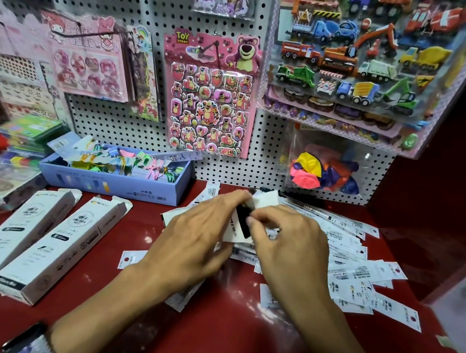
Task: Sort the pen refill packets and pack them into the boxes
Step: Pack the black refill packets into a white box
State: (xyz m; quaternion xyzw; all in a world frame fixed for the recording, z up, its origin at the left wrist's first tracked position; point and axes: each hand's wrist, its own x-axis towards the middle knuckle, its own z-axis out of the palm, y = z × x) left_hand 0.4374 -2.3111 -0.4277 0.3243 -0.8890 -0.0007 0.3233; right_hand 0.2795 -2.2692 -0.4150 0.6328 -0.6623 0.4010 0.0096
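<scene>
Both hands [190, 238] [285, 240] grip one white box [242, 221] over scattered refill packets [359, 278].

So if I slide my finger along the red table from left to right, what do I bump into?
Two white boxes lying side by side → left hand → right hand, both holding one box → scattered pen refill packets.

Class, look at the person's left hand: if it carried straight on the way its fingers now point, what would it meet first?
The left hand points up-right at the white box it already grips; beyond that, probably the right hand's fingertips, though depth is unclear.
</scene>
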